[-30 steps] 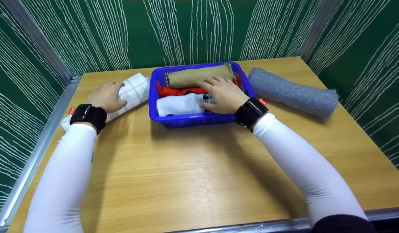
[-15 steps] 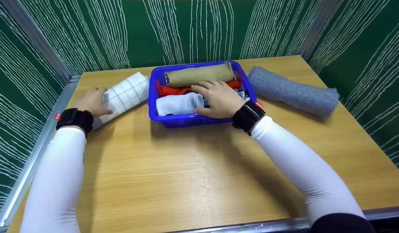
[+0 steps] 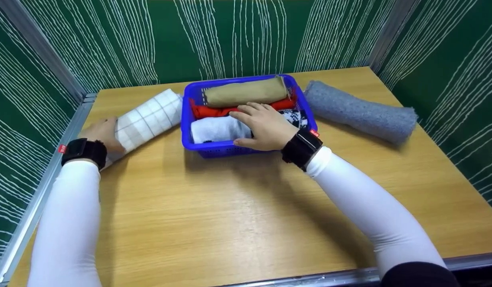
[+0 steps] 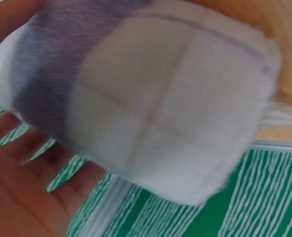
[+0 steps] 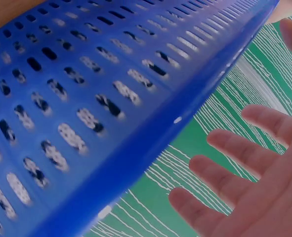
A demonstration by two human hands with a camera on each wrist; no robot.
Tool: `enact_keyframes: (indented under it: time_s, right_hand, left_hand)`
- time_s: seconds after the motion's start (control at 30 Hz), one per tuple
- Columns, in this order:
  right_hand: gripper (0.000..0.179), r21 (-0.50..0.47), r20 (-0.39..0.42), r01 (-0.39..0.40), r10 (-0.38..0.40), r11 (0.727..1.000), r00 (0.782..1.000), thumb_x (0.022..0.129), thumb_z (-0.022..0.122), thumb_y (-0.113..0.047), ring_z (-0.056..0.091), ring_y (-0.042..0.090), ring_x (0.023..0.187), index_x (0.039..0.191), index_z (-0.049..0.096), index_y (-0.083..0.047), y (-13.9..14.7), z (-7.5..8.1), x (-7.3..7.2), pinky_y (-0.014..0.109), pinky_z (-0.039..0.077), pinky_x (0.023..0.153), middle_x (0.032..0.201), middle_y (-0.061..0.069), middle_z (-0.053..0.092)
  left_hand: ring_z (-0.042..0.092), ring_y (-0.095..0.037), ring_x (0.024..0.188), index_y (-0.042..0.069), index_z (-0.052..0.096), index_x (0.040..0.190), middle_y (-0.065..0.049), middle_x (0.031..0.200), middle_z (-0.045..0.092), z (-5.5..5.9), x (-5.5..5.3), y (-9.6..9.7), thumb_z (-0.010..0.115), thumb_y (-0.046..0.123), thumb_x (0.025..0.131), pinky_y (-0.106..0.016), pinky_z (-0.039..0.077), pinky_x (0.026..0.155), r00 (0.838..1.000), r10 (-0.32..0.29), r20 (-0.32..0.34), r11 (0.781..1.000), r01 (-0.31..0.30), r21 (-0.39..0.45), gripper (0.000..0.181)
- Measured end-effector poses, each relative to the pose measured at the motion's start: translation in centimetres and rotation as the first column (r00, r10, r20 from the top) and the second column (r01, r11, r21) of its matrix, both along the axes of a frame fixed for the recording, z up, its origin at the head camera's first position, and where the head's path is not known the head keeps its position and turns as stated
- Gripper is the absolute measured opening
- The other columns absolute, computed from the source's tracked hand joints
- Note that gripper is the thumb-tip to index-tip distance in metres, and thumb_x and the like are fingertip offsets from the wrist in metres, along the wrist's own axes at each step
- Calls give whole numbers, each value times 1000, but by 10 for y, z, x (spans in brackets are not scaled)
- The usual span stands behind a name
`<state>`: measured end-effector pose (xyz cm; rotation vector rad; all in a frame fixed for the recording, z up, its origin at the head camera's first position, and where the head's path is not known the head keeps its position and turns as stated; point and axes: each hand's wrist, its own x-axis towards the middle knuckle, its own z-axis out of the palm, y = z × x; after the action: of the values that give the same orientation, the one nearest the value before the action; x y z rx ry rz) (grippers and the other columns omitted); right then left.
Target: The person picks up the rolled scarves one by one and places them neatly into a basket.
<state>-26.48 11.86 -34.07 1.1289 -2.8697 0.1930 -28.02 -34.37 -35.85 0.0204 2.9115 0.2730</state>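
Head view: the left hand (image 3: 101, 133), fingers parted, straddled the near end of the white checked roll (image 3: 148, 119) left of the blue basket (image 3: 214, 146), touch unclear. The right hand (image 3: 266, 127) spread wide over the basket; a tan roll (image 3: 246, 92) lay farthest inside.

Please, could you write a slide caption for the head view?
Left hand at a checked cloth roll, right hand over a blue basket.

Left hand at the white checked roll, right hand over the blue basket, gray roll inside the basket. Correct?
Not quite: the gray roll lies on the table, right of the blue basket, not inside it, as the head view shows. The rest holds.
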Motion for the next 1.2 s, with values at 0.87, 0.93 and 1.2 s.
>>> enact_keyframes:
  time_s: [0.87,0.93,1.2]
  right_hand:
    - [81,-5,41,-31,31,999,999,102,68,-56,39,42,159,167,43,-15,-16,-12,7,62,29,131,170,19,44]
    - [82,-9,40,-35,35,999,999,102,69,-57,38,42,159,167,43,-15,-17,-11,8,62,29,131,170,18,44]
    - [81,-20,21,-67,67,998,998,101,69,-57,40,42,158,166,45,-14,-24,-15,11,62,31,131,169,19,46]
  left_hand:
    - [50,-54,125,-15,34,152,-41,139,50,-9,12,-3,81,11,86,-74,39,116,995,90,50,988,-95,122,85]
    - [51,-53,124,-15,34,151,-40,138,52,-12,10,-6,81,9,86,-73,39,117,996,79,49,988,-85,130,83]
    - [57,-49,119,-10,42,146,-37,136,58,-28,-2,-25,86,3,73,-71,45,112,999,19,27,993,-22,112,86]
